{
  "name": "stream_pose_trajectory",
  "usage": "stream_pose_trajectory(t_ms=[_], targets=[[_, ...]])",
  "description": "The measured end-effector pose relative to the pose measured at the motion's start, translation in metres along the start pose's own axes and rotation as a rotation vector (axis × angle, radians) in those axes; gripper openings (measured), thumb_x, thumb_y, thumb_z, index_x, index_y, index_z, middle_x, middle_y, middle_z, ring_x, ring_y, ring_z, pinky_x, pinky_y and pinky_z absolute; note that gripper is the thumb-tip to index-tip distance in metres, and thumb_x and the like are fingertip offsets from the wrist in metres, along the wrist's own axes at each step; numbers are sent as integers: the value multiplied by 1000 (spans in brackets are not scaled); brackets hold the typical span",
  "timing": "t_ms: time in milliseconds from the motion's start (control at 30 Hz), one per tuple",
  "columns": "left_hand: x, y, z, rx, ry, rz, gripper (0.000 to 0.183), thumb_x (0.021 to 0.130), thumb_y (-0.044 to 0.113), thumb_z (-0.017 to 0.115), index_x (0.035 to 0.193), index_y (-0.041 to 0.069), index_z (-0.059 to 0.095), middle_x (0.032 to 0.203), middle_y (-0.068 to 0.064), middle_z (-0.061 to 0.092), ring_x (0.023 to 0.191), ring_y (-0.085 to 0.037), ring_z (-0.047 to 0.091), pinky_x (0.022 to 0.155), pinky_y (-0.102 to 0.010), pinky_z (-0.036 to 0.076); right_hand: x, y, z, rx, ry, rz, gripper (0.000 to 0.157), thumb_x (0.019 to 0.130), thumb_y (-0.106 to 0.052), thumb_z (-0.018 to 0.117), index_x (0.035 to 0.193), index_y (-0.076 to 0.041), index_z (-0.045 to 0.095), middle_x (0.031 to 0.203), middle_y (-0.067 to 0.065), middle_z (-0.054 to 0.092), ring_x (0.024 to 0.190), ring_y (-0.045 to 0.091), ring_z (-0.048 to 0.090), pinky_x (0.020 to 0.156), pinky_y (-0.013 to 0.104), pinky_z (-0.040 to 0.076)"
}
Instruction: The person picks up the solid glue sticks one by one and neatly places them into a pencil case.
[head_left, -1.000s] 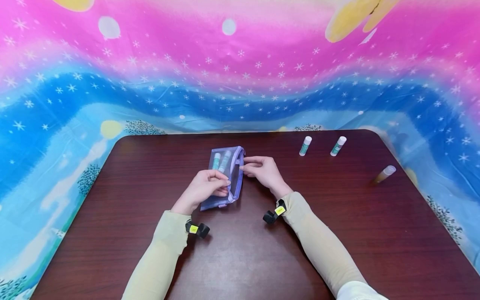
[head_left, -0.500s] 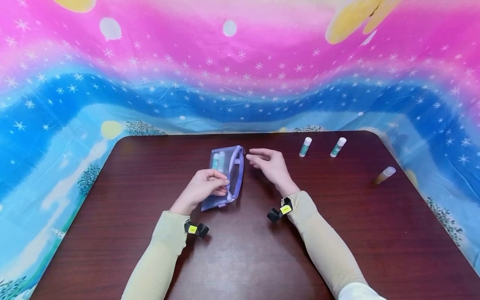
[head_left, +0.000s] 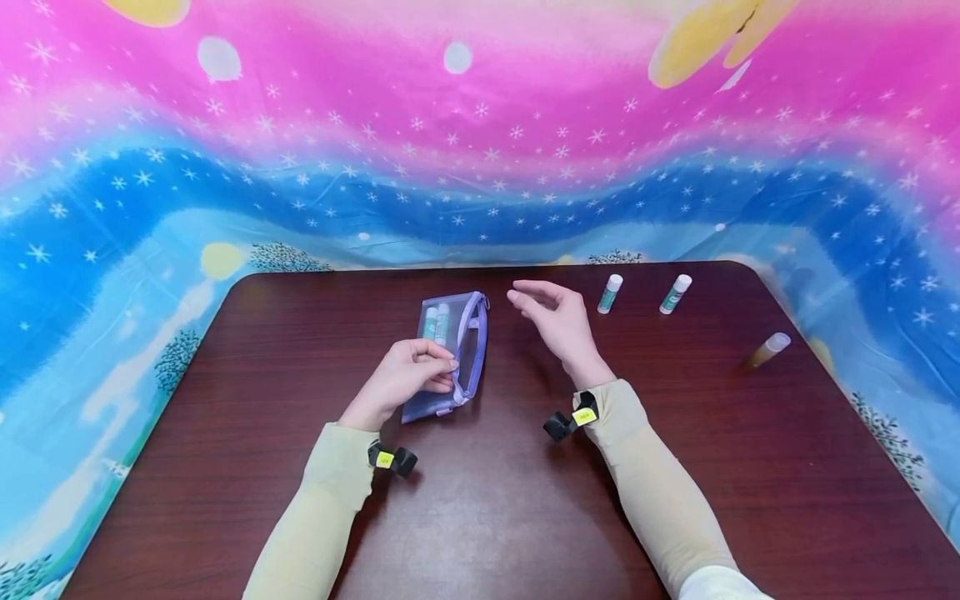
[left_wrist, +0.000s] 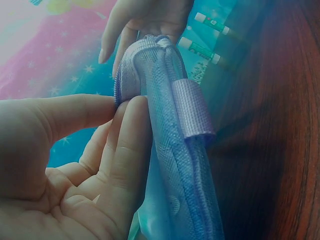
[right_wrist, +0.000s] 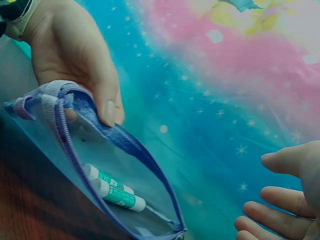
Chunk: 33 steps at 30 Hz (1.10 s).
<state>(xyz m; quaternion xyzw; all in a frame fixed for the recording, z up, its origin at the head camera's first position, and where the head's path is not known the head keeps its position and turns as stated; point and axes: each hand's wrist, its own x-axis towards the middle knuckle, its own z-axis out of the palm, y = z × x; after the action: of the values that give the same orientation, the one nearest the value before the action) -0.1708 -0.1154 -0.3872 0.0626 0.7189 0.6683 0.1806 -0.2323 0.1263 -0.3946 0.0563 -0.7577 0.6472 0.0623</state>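
A purple mesh zipper pouch [head_left: 472,358] lies on the table with its zipped side gaping toward the right. Two green-and-white glue sticks [right_wrist: 117,192] lie inside it, side by side. My left hand [head_left: 405,375] pinches the pouch's upper edge between thumb and fingers, as the left wrist view shows up close. To the right of the pouch, my right hand [head_left: 558,325] hovers apart from it, fingers loosely extended and holding nothing. Two more glue sticks, a nearer one [head_left: 610,294] and another [head_left: 676,294], stand toward the back right of the table.
A further stick with a whitish cap and brownish lower part [head_left: 770,350] stands near the right edge of the dark wooden table [head_left: 480,517]. A colourful curtain [head_left: 480,183] hangs behind the table's far edge.
My right hand has drawn away from the pouch's opening, moving right and toward the back. Inside the pouch the two glue sticks have settled closer together. My left hand keeps its place.
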Motion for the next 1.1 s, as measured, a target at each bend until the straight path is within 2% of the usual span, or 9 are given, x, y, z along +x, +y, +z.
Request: stream_pose_trajectory(t_ms=[267, 767, 1100], targets=[[1, -1, 0, -2, -1, 3, 19, 87, -1, 62, 100, -14, 60, 87, -23, 66, 72, -28, 65, 74, -43, 55, 1, -5, -11, -20, 34, -27, 40, 78, -44, 73, 112, -21, 69, 109, -4, 65, 100, 12, 59, 87, 32, 49], [0, -1, 0, -4, -1, 2, 19, 87, -1, 63, 101, -15, 60, 87, -23, 66, 72, -28, 65, 75, -44, 55, 1, -24, -33, 58, 95, -69, 41, 82, -35, 73, 117, -16, 67, 113, 2, 65, 108, 14, 57, 96, 33, 43], [0, -1, 0, 2, -3, 2, 19, 87, -1, 63, 101, -14, 60, 87, -24, 65, 73, -30, 65, 75, -45, 55, 3, -29, -51, 201, 133, -104, 39, 82, -25, 73, 117, -9, 67, 114, 9, 65, 105, 20, 60, 92, 30, 48]])
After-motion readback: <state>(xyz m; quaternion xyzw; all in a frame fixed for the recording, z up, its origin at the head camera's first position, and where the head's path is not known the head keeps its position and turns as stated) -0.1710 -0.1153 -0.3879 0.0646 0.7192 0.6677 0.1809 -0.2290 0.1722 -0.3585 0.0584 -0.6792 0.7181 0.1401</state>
